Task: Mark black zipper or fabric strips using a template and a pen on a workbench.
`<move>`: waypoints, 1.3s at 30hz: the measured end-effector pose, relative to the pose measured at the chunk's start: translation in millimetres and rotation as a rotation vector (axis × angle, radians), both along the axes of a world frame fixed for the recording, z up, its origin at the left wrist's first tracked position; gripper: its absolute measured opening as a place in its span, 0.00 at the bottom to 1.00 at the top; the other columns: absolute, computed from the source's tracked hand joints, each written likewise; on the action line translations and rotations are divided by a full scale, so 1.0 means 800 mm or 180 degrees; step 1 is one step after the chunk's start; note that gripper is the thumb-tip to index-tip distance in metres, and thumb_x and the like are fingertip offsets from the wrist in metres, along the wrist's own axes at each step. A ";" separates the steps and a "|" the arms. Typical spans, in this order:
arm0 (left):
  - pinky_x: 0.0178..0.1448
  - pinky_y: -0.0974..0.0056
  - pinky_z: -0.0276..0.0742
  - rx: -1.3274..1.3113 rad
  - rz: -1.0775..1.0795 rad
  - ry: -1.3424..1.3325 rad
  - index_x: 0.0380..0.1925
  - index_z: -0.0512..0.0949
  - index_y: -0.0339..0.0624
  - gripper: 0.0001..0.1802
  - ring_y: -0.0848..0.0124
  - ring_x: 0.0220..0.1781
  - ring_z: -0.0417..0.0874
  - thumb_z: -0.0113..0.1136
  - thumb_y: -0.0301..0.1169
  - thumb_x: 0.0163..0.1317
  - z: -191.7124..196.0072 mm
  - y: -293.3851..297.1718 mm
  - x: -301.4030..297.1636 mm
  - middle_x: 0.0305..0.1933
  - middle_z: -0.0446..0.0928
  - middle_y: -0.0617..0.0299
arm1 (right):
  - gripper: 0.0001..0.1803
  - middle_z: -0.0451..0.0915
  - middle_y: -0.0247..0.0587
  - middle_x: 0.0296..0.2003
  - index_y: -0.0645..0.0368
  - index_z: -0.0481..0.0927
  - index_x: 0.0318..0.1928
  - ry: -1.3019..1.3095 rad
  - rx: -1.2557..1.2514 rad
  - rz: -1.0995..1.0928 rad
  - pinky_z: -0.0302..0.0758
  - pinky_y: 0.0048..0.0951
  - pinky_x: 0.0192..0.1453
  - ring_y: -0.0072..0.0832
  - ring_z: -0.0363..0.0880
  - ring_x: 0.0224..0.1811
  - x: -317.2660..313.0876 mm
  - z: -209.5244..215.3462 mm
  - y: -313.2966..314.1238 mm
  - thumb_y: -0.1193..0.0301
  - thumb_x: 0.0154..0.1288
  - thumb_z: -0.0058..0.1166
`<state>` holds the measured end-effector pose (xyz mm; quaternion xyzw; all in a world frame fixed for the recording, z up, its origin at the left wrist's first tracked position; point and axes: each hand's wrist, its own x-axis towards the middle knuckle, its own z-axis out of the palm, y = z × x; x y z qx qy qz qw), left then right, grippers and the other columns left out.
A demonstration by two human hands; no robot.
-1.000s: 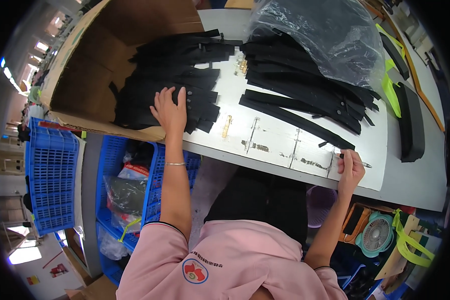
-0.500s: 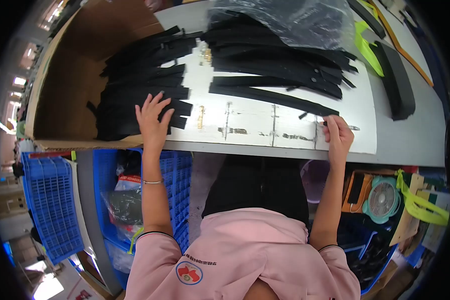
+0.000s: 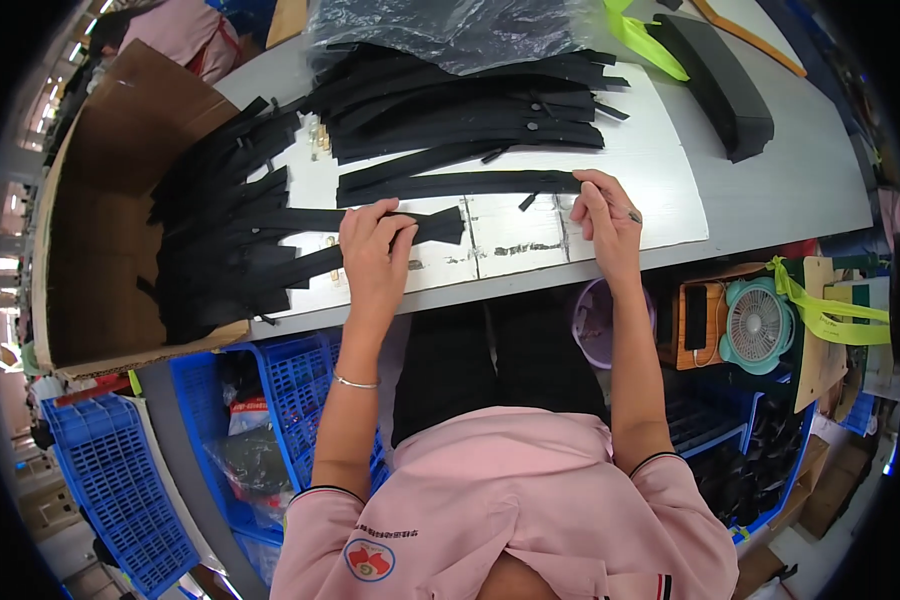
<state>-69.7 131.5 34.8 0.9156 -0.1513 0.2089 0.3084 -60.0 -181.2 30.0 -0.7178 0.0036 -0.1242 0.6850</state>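
My left hand [image 3: 375,250] is closed in a pinch on a black zipper [image 3: 439,226] drawn partly out of the pile in the carton; its free end sticks out to the right of my fingers. My right hand [image 3: 612,228] pinches the right end of another black zipper [image 3: 470,186], which lies straight across the white board [image 3: 660,200]. A small pull tab [image 3: 528,201] hangs just below that strip. Beyond it lies a spread stack of black zippers [image 3: 450,110]. More zippers [image 3: 215,245] overlap inside the carton, their ends reaching onto the board.
An open cardboard carton [image 3: 100,200] lies at the left of the grey table [image 3: 820,200]. Clear plastic film [image 3: 450,30] covers the stack's far side. A black curved block [image 3: 715,85] and a lime strap [image 3: 645,40] are at the far right. Below sit blue crates [image 3: 305,390] and a fan [image 3: 758,325].
My left hand has gone from spread on the pile to pinching a zipper and pulling it rightward. The right hand's zipper now lies straighter across the board. My view has shifted.
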 end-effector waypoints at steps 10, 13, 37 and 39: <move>0.65 0.55 0.72 -0.0370 -0.0107 0.0280 0.37 0.83 0.42 0.03 0.57 0.52 0.82 0.67 0.25 0.66 0.010 -0.014 0.003 0.46 0.86 0.60 | 0.12 0.77 0.28 0.26 0.58 0.85 0.55 0.0079 -0.0121 -0.0037 0.63 0.18 0.28 0.12 0.65 0.25 -0.001 0.009 -0.001 0.67 0.82 0.54; 0.76 0.52 0.65 -0.0116 -0.0430 0.0183 0.40 0.83 0.43 0.04 0.58 0.61 0.81 0.66 0.27 0.67 0.006 -0.023 0.008 0.54 0.86 0.60 | 0.12 0.79 0.30 0.27 0.59 0.85 0.55 0.0097 -0.0117 -0.0052 0.67 0.18 0.30 0.13 0.69 0.26 -0.001 0.009 -0.002 0.67 0.81 0.54; 0.85 0.36 0.36 0.0352 0.0552 0.0408 0.70 0.76 0.40 0.26 0.50 0.83 0.62 0.62 0.32 0.72 -0.011 -0.041 -0.084 0.77 0.72 0.53 | 0.17 0.87 0.35 0.59 0.57 0.83 0.59 -0.1044 -0.3229 -0.0771 0.61 0.49 0.80 0.36 0.79 0.64 -0.079 -0.028 -0.030 0.78 0.71 0.60; 0.85 0.34 0.35 0.0368 0.0664 0.0461 0.70 0.75 0.39 0.28 0.51 0.83 0.62 0.63 0.33 0.72 -0.014 -0.025 -0.097 0.77 0.71 0.52 | 0.15 0.87 0.36 0.58 0.59 0.84 0.57 -0.1070 -0.3249 -0.0888 0.64 0.48 0.78 0.36 0.79 0.63 -0.080 -0.030 -0.029 0.79 0.72 0.59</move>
